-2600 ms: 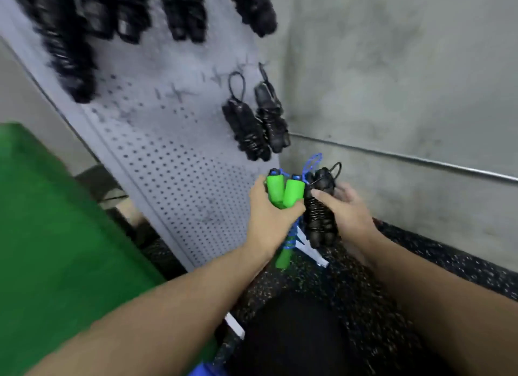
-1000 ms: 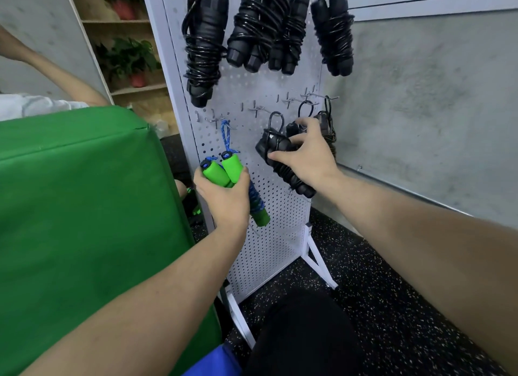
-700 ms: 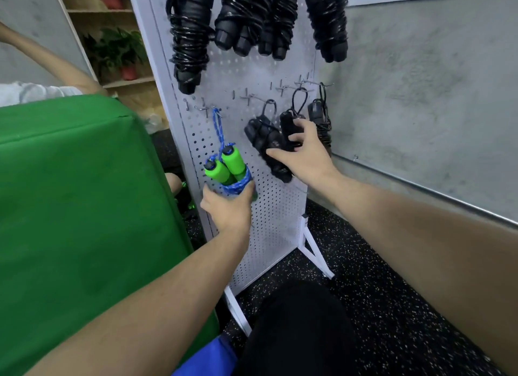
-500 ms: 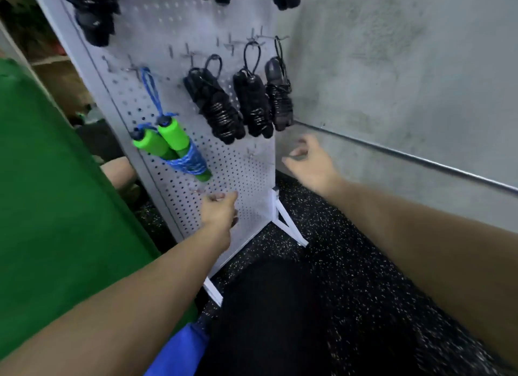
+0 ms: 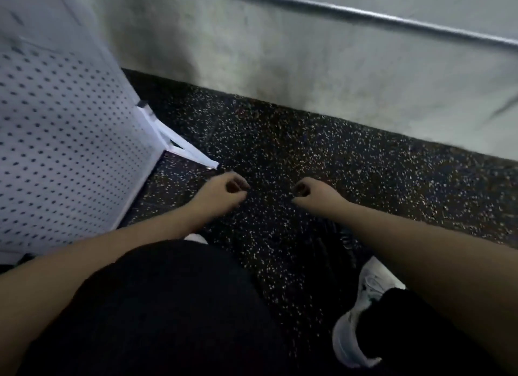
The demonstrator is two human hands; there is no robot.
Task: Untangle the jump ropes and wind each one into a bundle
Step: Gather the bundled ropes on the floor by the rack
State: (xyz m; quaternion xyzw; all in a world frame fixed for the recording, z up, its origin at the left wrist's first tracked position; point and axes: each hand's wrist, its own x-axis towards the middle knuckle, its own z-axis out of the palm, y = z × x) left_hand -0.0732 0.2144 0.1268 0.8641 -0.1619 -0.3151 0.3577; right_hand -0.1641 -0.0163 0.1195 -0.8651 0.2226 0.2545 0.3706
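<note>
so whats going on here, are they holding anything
No. Seen from the head camera, the left hand and the right hand both hang loosely curled over the speckled floor, holding nothing. No jump rope is in view. The white pegboard stand is at the left, by the grey wall.

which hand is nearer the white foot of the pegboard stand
Left. The left hand hangs just beside the tip of the stand's foot, nearly touching it. The right hand is farther off, over the speckled floor.
</note>
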